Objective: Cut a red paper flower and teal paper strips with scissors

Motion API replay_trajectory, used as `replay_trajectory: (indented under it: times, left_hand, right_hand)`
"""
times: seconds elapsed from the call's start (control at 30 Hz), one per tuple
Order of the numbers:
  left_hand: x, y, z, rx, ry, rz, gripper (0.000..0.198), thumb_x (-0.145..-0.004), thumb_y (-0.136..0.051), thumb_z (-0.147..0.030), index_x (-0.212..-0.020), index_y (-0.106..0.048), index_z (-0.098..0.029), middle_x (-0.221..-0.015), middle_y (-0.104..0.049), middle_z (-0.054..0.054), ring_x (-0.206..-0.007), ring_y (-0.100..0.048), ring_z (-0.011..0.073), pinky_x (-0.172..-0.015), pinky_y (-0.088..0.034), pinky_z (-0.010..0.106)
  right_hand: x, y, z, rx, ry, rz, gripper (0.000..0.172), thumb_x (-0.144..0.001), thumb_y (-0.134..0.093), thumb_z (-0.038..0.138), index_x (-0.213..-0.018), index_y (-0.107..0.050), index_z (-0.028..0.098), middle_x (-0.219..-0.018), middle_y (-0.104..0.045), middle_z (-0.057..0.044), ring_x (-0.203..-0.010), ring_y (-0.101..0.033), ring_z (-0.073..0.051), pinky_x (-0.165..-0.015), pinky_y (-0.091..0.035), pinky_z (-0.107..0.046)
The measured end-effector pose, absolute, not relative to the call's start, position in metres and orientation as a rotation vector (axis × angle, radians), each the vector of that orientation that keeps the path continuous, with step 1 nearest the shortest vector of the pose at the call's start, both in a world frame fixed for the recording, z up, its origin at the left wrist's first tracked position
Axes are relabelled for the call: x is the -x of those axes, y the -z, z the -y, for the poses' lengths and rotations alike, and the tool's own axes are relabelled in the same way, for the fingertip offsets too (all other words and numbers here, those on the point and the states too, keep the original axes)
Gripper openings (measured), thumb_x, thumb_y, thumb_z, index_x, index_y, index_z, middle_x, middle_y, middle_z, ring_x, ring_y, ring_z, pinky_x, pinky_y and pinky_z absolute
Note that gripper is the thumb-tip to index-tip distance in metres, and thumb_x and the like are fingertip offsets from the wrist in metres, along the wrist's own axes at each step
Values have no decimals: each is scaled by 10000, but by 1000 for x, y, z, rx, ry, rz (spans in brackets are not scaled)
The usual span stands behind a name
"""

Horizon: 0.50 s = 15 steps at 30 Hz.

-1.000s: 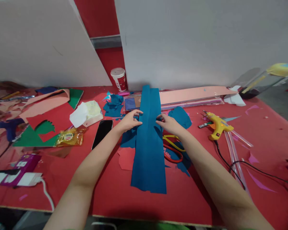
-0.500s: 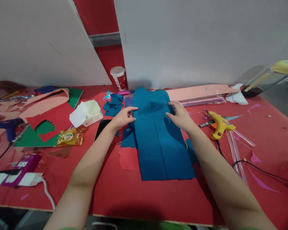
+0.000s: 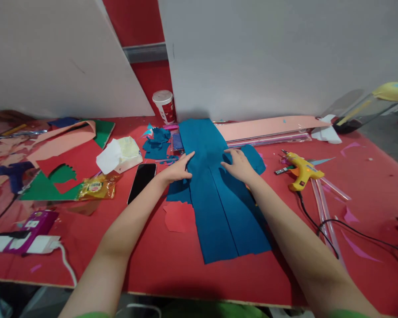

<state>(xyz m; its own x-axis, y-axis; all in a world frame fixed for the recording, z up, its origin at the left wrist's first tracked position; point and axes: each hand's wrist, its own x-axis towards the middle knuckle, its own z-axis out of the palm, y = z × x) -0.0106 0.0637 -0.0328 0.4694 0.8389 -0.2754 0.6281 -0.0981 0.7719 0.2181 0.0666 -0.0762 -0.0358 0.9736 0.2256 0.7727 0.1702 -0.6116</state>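
Note:
A long blue craft sheet (image 3: 212, 212), split by a lengthwise slit or seam from its middle to the near end, lies in front of me. At its left edge is my left hand (image 3: 178, 170), thumb and forefinger apart and touching the sheet. My right hand (image 3: 239, 165) rests over the sheet's right side with its fingers spread. Neither hand grips anything. Another blue piece (image 3: 254, 160) shows beyond my right hand, and a ragged red piece (image 3: 179, 217) lies left of the sheet.
A black phone (image 3: 142, 181) and blue scraps (image 3: 157, 141) lie to the left. Farther left are a yellow packet (image 3: 96, 187) and a power strip (image 3: 33, 232). A yellow glue gun (image 3: 303, 171) with a trailing cord is at right. A paper cup (image 3: 164, 106) stands near the white panel.
The blue sheet has turned slightly, its far end leftward and flatter, its near end closer to me. My right hand has shifted a little left. More of the phone and the right-hand blue piece shows.

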Motion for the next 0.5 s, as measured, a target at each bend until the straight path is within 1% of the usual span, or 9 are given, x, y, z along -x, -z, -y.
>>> replay_trajectory:
  times: [0.03, 0.07, 0.13, 0.2, 0.27, 0.3, 0.37, 0.43, 0.5]
  left_hand:
    - [9, 32, -62, -1814, -281, -1242, 890, -616, -536, -134, -1400, -116, -175, -1452, 6, 224, -653, -532, 106, -585, -423, 289]
    - [8, 32, -62, -1815, -287, -1236, 903, -616, -533, -133, -1403, -93, -178, -1453, 31, 222, -680, -546, 122, -596, -428, 298]
    - [8, 32, -61, -1819, -369, -1206, 920, -613, -529, -129, -1405, -65, -200, -1460, 26, 197, -731, -560, 148, -612, -434, 303]
    - [9, 33, -62, -1829, -500, -1185, 928, -610, -528, -123, -1404, -59, -233, -1467, -10, 156, -795, -556, 162, -634, -436, 295]
    - [10, 35, -64, -1805, -607, -1195, 940, -601, -533, -116, -1402, -59, -248, -1459, -94, 137, -833, -541, 162, -650, -430, 280]
    - [11, 37, -64, -1762, -629, -1205, 950, -594, -535, -111, -1403, -55, -246, -1442, -156, 141, -813, -535, 150, -637, -424, 269]
    - [11, 40, -66, -1644, -607, -1225, 967, -578, -533, -96, -1405, -45, -216, -1370, -295, 175, -683, -504, 100, -559, -394, 241]
    - [11, 42, -67, -1554, -557, -1229, 969, -569, -531, -80, -1405, -51, -175, -1252, -425, 196, -546, -421, 48, -476, -337, 218]
    - [12, 43, -67, -1527, -538, -1217, 953, -577, -535, -77, -1403, -67, -157, -1102, -529, 167, -481, -356, 25, -442, -297, 208]
  right_hand:
    - [-218, 78, -68, 1640, -440, 1849, 355, -684, -592, 187, -1030, -583, 108, -1039, -585, -164, -1010, -538, -287, -898, -411, -455]
    - [-218, 78, -69, 1631, -446, 1839, 316, -688, -575, 169, -1000, -596, 122, -1011, -605, -144, -983, -555, -273, -881, -427, -445]
    - [-218, 79, -70, 1606, -443, 1814, 285, -707, -526, 135, -981, -604, 140, -1015, -616, -121, -974, -563, -248, -865, -443, -421]
    - [-219, 79, -71, 1559, -398, 1771, 318, -733, -472, 124, -1029, -587, 141, -1096, -587, -123, -1037, -531, -234, -888, -431, -404]
    - [-219, 81, -73, 1517, -333, 1702, 347, -745, -443, 128, -1069, -568, 129, -1158, -551, -137, -1100, -487, -231, -929, -400, -405]
    - [-220, 83, -74, 1510, -310, 1668, 350, -739, -439, 126, -1064, -570, 121, -1156, -548, -146, -1107, -480, -235, -942, -388, -412]
    - [-221, 90, -76, 1526, -303, 1631, 339, -701, -445, 108, -1007, -591, 120, -1103, -571, -151, -1075, -501, -246, -943, -382, -431]
    - [-222, 97, -79, 1557, -338, 1645, 319, -656, -462, 98, -936, -610, 138, -1042, -593, -134, -1021, -529, -252, -912, -406, -438]
    - [-224, 102, -81, 1573, -368, 1671, 302, -637, -488, 117, -910, -612, 150, -1012, -599, -121, -981, -542, -255, -867, -435, -431]
